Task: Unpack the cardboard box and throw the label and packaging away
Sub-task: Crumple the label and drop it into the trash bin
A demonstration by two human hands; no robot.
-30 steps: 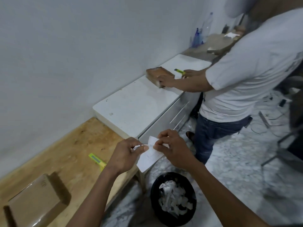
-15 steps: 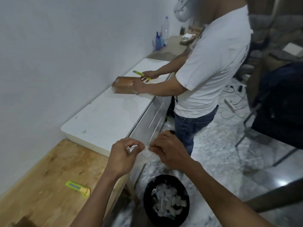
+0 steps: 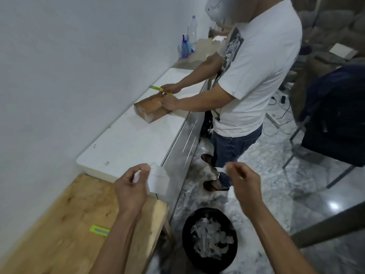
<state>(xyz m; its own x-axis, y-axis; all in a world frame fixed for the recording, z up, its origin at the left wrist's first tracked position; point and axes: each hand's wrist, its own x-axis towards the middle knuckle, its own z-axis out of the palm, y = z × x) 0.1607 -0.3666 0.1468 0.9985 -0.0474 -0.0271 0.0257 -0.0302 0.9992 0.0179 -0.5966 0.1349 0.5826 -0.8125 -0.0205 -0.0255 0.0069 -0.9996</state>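
Note:
My left hand (image 3: 131, 187) pinches a white paper label (image 3: 159, 179) above the corner of the wooden table (image 3: 59, 224). Apart from it to the right, my right hand (image 3: 244, 181) is raised with thumb and finger pinched on what looks like a small white torn scrap (image 3: 223, 169), blurred by motion. Below and between the hands, a black bin (image 3: 186, 230) on the floor holds several white paper scraps. My own cardboard box is out of view.
A yellow utility knife (image 3: 99, 230) lies on the wooden table. On the white cabinet (image 3: 126, 147), another person (image 3: 256, 76) holds a cardboard box (image 3: 150, 111) and a yellow knife (image 3: 158, 88). A dark chair (image 3: 333, 115) stands at right, with cables on the marble floor.
My hands, together on the label before, have pulled apart, the left keeping the larger sheet. The view has swung right and up, so my box on the table has left the frame.

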